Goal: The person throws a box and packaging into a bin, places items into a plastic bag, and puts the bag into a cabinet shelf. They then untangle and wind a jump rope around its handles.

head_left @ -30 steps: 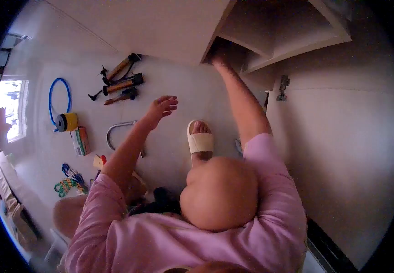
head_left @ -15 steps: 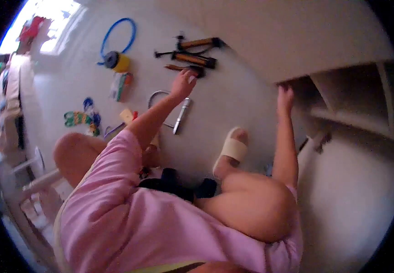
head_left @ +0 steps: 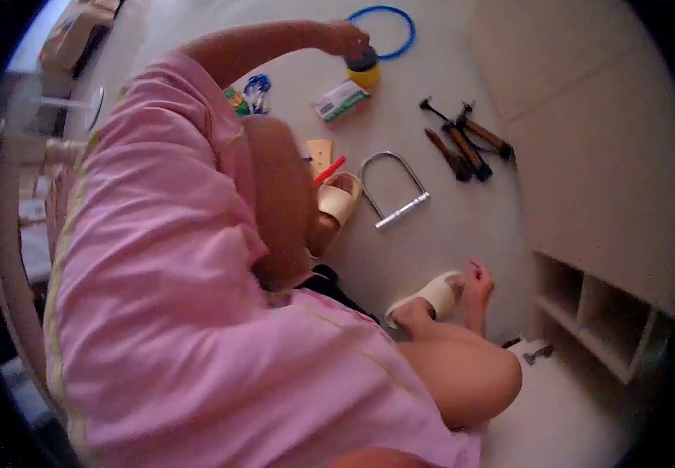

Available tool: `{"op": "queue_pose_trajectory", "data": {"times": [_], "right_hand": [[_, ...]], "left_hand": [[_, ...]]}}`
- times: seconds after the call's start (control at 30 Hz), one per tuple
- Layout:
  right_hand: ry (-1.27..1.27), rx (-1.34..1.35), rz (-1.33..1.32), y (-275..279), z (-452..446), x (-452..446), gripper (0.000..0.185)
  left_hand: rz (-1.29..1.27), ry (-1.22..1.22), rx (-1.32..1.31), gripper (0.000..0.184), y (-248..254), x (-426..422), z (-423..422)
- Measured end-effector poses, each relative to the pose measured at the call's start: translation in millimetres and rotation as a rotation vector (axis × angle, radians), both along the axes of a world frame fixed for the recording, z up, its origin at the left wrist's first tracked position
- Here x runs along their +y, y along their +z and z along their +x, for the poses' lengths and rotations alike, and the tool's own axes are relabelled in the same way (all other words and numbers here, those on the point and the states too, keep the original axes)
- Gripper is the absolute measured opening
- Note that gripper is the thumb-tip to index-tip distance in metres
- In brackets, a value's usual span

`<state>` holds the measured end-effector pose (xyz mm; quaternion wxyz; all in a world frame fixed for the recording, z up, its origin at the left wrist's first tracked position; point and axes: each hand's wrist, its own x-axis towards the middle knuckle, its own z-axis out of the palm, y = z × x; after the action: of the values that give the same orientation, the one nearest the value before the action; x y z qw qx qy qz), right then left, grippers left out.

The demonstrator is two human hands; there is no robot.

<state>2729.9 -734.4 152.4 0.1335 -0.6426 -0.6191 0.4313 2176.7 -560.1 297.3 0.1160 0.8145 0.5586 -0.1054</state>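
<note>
Yellow below and dark on top, a short round cylinder (head_left: 364,76) sits on the pale floor (head_left: 462,234) at the far side of the scene. The person's left hand (head_left: 343,39) reaches out over it, its fingers at the dark top; whether they close around it, I cannot tell. A thin bright blue hose bent into a ring (head_left: 412,35) lies just right of the hand, and a small white-and-green box (head_left: 341,100) lies on the near side of the cylinder.

The right hand (head_left: 478,285) is empty, its fingers loosely spread, beside the cream slipper (head_left: 437,295) on the right foot. Farther right stands a pale cabinet (head_left: 603,171) with open compartments.

Between the two hands, a silver metal U-shaped bar with a straight crosspiece (head_left: 402,210) lies flat on the floor. To its right is a cluster of three slim black-and-orange tubular tools (head_left: 461,145). To its left, near the left foot, are a pale yellow block with holes (head_left: 319,156) and a red stick-like piece (head_left: 330,170). Farther left, blue and white cord (head_left: 257,95) lies bundled, partly hidden by the left knee.
</note>
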Motion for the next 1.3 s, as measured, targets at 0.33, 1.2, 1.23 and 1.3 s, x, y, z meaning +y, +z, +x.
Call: {"op": "queue_pose_trajectory", "data": {"times": [0.33, 1.2, 1.23, 1.3], "right_hand": [[0.357, -0.187, 0.287, 267, -30, 94, 0.022], [0.599, -0.380, 0.146, 266, -113, 63, 0.027], [0.623, -0.395, 0.174, 267, -113, 62, 0.028], [0.662, -0.439, 0.221, 272, -111, 59, 0.028]], "left_hand": [[0.106, 1.487, -0.257, 0.052, -162, -276, -163], [0.679, 1.414, -0.802, 0.029, -125, -332, -132], [0.545, 1.287, -0.680, 0.030, -137, -326, -134], [0.281, 1.017, -0.444, 0.031, -173, -308, -132]]}}
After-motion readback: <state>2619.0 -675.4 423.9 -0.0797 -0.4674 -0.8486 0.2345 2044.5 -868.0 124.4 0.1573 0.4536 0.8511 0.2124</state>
